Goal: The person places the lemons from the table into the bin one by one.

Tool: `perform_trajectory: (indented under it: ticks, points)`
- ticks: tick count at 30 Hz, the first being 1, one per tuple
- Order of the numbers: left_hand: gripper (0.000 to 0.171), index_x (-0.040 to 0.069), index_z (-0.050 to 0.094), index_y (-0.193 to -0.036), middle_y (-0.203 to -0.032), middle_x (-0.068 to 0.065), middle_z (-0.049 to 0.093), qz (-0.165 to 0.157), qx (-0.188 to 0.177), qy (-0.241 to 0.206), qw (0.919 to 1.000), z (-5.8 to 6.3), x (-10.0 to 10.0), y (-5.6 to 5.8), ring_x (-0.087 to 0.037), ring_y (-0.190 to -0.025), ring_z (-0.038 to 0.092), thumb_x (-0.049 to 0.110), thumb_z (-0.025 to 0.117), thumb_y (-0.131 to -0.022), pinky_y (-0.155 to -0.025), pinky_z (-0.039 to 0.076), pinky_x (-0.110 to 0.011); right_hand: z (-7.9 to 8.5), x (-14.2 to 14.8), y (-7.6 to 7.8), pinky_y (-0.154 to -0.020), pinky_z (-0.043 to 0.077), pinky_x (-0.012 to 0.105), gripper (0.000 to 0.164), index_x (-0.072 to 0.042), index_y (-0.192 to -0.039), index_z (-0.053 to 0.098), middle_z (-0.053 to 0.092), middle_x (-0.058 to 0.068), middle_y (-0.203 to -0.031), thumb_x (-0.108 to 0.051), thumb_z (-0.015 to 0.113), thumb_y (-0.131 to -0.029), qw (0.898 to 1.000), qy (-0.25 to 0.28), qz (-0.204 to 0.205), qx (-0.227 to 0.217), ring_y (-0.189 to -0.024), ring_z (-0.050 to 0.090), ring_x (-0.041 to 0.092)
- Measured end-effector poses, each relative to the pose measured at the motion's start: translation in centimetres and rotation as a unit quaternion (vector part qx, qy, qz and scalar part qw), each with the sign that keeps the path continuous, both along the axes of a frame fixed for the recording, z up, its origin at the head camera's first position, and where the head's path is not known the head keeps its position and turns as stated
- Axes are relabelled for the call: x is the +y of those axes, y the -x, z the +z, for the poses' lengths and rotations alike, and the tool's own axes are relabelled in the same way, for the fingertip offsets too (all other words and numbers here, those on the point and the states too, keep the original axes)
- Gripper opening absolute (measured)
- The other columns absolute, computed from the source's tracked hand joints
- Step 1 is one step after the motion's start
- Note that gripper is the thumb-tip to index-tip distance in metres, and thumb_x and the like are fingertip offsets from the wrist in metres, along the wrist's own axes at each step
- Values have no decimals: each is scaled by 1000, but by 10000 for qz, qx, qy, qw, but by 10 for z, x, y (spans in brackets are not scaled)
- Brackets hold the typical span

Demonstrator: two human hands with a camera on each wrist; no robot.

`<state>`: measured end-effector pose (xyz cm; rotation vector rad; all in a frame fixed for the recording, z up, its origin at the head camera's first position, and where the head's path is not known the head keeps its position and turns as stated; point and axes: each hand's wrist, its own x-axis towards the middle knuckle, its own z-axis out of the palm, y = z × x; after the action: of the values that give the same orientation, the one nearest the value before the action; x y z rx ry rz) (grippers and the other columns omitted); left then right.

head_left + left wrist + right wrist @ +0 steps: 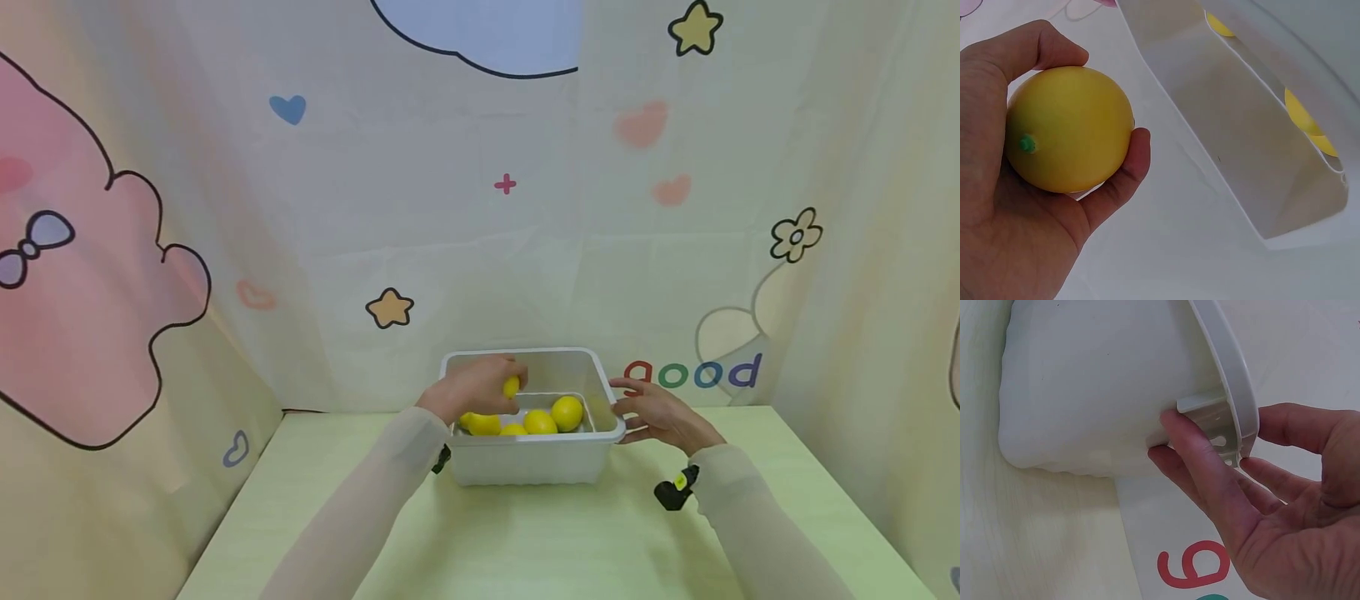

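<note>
My left hand (pixel 480 387) is over the white plastic bin (pixel 525 462) and grips a yellow lemon (pixel 1069 128) with a small green stem nub. In the left wrist view the thumb and fingers curl round the lemon, and the bin's wall stands to the right. At the bin's right end, my right hand (pixel 1285 487) holds the rim (pixel 1238 381), thumb on one side and fingers against the outer wall under it. Inside the bin lie several more yellow fruits, among them a round one (pixel 567 412) at the right and an elongated one (pixel 483 424) at the left.
The bin stands on a pale wood-grain table (pixel 525 542) close to the back. A curtain (pixel 450 208) printed with hearts, stars and letters hangs behind the table and along both sides. Each wrist carries a black camera, such as the right one (pixel 675 490).
</note>
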<state>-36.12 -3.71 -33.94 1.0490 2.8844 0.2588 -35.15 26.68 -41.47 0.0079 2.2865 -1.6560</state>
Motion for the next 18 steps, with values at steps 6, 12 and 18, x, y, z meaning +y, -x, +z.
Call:
perform_trajectory:
  ticks: [6,12,18]
  points:
    - [27,24,62,-112,-113,5,58,120,-196,9,9997,-3,3,9,-15,-94,53,27,70,-86,-80,49,-26,-1,0,1,-80,61,42,68,-7,-154,24,42,31,-144,-16,59,-96,10000,32,-1,-12,-91,71,27]
    - [27,26,63,-111,-118,7,61,184,-450,-27,9988,-7,7,20,-15,-99,53,25,70,-85,-84,49,-29,-2,1,1,-80,61,41,69,-8,-154,24,38,32,-146,-16,59,-96,10000,60,-6,-37,-91,71,27]
    - [27,29,62,-108,-117,7,60,513,-919,-92,9944,-8,9,30,-18,-99,54,24,71,-84,-81,49,-34,-3,2,1,-80,61,42,69,-8,-154,24,35,32,-149,-16,59,-96,9999,88,-4,-58,-92,71,28]
